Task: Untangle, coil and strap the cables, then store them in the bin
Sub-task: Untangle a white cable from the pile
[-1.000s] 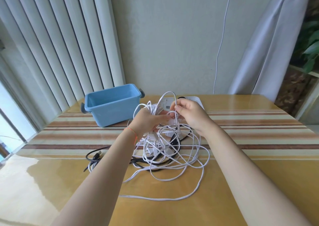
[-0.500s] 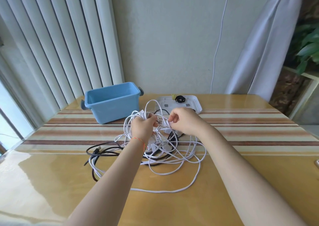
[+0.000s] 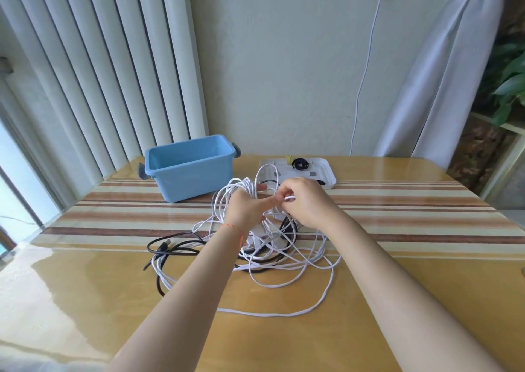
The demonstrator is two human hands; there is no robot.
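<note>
Coiling is partly done: left hand [image 3: 246,209] holds gathered loops of thin white cable [image 3: 287,263], right hand [image 3: 305,202] pinches a strand; tangle remains mid-desk, blue plastic bin [image 3: 190,170] holds nothing.

Bright daylight from left; glare on table [image 3: 56,300]; wide-angle edge distortion.

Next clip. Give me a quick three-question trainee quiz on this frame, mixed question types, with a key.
1. True or false: the blue bin already holds coiled cable.
2. The left hand grips loops of which cable? A black cable B white cable
3. Fill in: the white tray sits to the ___ of the bin.

Key: 1 false, it looks empty. 2 B; the right hand pinches the same cable. 3 right.
</note>
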